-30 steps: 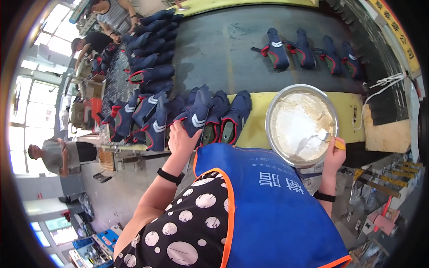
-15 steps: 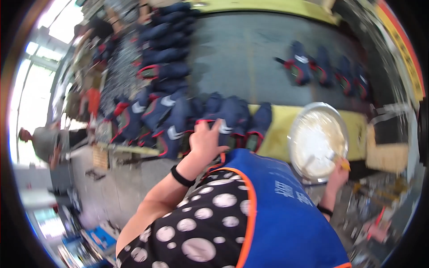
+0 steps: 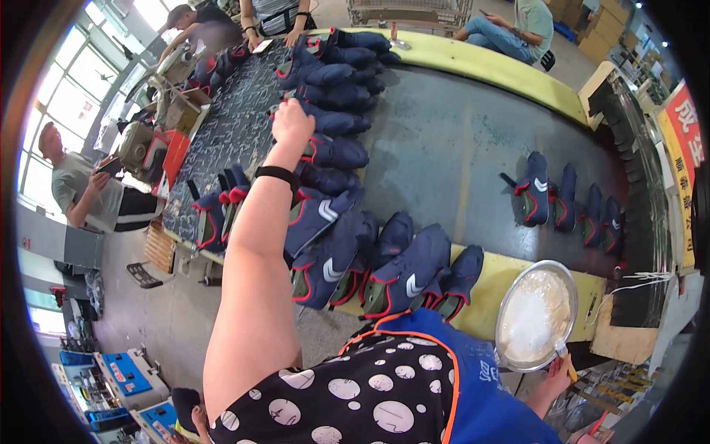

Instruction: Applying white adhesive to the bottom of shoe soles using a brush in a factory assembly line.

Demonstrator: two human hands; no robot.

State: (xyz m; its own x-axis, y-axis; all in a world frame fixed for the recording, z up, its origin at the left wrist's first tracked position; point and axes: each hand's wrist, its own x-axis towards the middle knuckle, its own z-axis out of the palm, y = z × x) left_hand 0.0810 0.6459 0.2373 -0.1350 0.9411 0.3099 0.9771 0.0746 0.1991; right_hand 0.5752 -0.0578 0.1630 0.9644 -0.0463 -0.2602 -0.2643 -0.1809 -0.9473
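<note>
My left arm stretches far out over the belt. My left hand (image 3: 291,123) is curled onto a navy shoe upper (image 3: 334,120) in the row that runs up the conveyor's left side; a black band sits on that wrist. My right hand (image 3: 553,376) is low at the right, closed on the yellow handle of a brush (image 3: 565,360). The brush head rests in a round metal bowl (image 3: 510,311) filled with white paste. Several more navy uppers with red trim (image 3: 403,270) lie bunched at the near yellow edge.
A dark conveyor belt (image 3: 458,148) with a yellow rim carries another group of navy uppers (image 3: 562,198) at the right. Other people stand at the far end and at the left by a sewing machine (image 3: 137,144). Blue machines (image 3: 118,374) stand on the floor, lower left.
My left hand has left the near pile of uppers and reached far forward to the row up the belt. The bowl and my right hand stay low at the right.
</note>
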